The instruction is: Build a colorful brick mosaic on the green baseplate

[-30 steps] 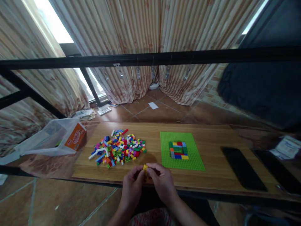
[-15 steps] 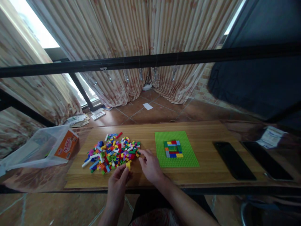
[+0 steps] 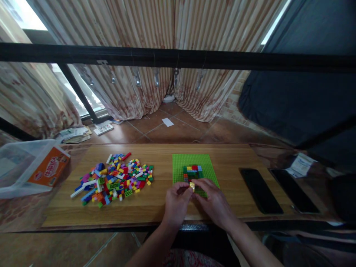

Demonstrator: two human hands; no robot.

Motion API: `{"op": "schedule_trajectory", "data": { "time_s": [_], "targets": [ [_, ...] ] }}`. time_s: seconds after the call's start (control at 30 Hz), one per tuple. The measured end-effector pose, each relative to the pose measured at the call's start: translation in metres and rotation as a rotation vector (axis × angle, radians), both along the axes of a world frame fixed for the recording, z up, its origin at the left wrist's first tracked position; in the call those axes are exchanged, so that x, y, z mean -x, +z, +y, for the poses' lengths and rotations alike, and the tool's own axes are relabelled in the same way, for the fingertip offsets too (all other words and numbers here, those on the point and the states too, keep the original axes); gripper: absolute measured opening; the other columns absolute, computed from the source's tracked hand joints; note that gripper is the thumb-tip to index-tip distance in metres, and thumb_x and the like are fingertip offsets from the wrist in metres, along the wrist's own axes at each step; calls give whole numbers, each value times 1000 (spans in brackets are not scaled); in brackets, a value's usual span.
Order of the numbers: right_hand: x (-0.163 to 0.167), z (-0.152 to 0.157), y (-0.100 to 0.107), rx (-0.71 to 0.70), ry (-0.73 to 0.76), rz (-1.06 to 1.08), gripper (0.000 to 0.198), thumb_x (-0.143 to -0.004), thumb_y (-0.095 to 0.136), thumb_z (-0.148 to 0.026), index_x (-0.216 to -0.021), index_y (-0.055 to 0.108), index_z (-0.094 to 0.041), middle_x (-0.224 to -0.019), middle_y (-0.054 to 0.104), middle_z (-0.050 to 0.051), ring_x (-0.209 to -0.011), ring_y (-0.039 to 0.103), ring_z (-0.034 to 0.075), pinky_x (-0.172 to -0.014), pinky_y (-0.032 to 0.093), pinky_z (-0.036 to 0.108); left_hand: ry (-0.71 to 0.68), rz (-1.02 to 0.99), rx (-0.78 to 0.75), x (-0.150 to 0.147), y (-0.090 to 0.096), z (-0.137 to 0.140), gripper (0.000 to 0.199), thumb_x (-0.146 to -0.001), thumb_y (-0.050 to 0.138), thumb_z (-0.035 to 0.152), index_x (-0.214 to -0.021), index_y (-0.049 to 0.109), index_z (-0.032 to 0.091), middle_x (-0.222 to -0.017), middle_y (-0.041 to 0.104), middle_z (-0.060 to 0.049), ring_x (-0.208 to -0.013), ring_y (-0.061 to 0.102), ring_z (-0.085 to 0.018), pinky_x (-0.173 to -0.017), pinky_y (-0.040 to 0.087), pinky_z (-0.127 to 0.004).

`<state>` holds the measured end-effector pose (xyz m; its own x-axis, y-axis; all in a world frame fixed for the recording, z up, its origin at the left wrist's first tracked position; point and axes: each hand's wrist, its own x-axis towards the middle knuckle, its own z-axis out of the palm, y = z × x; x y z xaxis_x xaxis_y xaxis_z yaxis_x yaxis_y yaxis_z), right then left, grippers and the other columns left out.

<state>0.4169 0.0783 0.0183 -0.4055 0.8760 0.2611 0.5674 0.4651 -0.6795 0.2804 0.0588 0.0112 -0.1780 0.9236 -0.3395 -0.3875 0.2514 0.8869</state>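
Note:
A small yellow brick (image 3: 192, 186) is pinched between the fingertips of my left hand (image 3: 177, 203) and my right hand (image 3: 213, 202). Both hands are closed on it, just over the near edge of the green baseplate (image 3: 205, 159). On that plate stands a low frame of coloured bricks (image 3: 193, 168), with yellow, red, blue and green pieces at its far side. Its near part is hidden behind my hands. To the left lies a spread-out pile of loose bricks (image 3: 116, 178) in many colours and lengths.
The wooden board (image 3: 155, 211) carries the pile and plate. A clear plastic box (image 3: 16, 167) with an orange label stands at the far left. On the right lie two dark phone-like slabs, one nearer (image 3: 261, 191) and one farther (image 3: 294, 191). A black bar (image 3: 178, 59) crosses beyond.
Both hands have moved right from the pile to the baseplate, bringing the yellow brick. My right hand has come from the pile's edge and now grips the brick too. The view has shifted right.

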Motion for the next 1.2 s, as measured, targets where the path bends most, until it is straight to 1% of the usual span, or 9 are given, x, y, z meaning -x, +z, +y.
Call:
{"op": "schedule_trajectory", "data": {
  "time_s": [0.1,0.2,0.33,0.43,0.6,0.8,1.0,1.1,1.2],
  "targets": [
    [-16,17,-3,-49,7,-74,28,-89,56,-27,-116,61,-24,-111,62,7,-105,56,23,-92,48,40,-41,64,-22,-8,-7,9,20,-70,67,31,-82,64,16,-71,65,-1,-59,57,-11,-56,45,-22],
    [-24,39,-8,-104,-23,-178,29,-88,58,-33,-115,63,-24,-117,57,9,-110,52,25,-96,46,44,-82,252,-37,-6,-16,18,21,-76,59,26,-92,65,16,-81,66,-3,-63,57,-12,-57,44,-22],
    [-29,59,-18,-142,-27,-325,31,-87,58,-32,-116,65,-25,-126,51,10,-117,46,29,-100,41,48,-258,455,-69,1,-25,24,30,-80,52,21,-107,64,16,-68,60,1,-57,51,-11,-54,39,-21],
    [-31,63,-23,-145,-25,-362,34,-87,57,-32,-120,63,-27,-130,48,10,-119,44,29,-101,41,48,-363,481,-61,-1,-24,26,38,-80,51,20,-116,60,14,-61,55,2,-54,49,-11,-50,36,-21],
    [-33,61,-27,-163,-38,-382,35,-88,54,-33,-122,62,-27,-136,44,10,-123,41,30,-102,39,50,-435,487,-18,-9,-16,27,45,-79,50,18,-123,55,13,-60,56,3,-53,49,-11,-50,37,-21],
    [-33,58,-33,-122,-81,-261,35,-88,51,-39,-119,63,-27,-136,46,9,-123,43,29,-100,40,50,-462,508,-7,-12,-12,27,45,-80,49,19,-124,55,13,-60,58,2,-53,51,-13,-52,39,-22],
    [-23,64,-40,-7,-320,14,36,-85,52,-45,-105,66,-19,-114,59,12,-109,54,25,-98,42,45,-463,496,11,-12,-12,27,49,-81,49,19,-129,49,11,-59,56,3,-52,51,-13,-51,39,-22],
    [-15,71,-40,39,-415,33,37,-78,57,-46,-100,66,-17,-105,61,11,-103,55,26,-96,42,44,-470,508,2,-13,-13,27,47,-81,49,19,-127,50,11,-60,56,3,-53,52,-13,-51,38,-22],
    [-9,75,-39,80,-476,-15,38,-73,61,-45,-98,66,-17,-104,61,12,-102,55,27,-94,42,44,-483,534,-18,-13,-14,28,39,-81,49,18,-119,54,12,-60,57,2,-52,51,-12,-50,36,-22]
  ]
}}
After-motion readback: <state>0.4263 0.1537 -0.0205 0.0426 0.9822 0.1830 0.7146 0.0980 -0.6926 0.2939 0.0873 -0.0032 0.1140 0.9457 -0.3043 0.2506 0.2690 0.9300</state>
